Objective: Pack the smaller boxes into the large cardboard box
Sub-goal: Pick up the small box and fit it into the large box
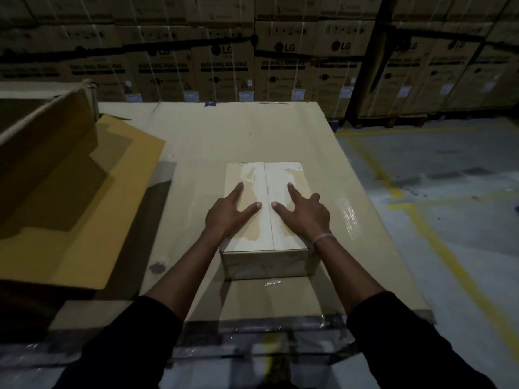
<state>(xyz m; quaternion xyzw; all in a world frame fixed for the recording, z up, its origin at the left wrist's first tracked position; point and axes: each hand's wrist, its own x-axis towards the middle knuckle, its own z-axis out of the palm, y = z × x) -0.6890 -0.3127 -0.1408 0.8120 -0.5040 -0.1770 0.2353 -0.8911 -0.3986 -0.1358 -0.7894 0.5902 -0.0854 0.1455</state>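
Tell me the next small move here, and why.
Probably slide both hands out to the small box's sides and grip it. The left hand and right hand lie flat on its closed flaps, holding nothing, and the open large box waits at the left.

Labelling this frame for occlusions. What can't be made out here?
Head view:
- Inside of the large open brown cardboard box: cut off by the left edge, flaps hide it.
- Top of the small pale taped cardboard box: partly covered by the left hand and right hand.
- Small labels on the stacked cartons: too dim and small.
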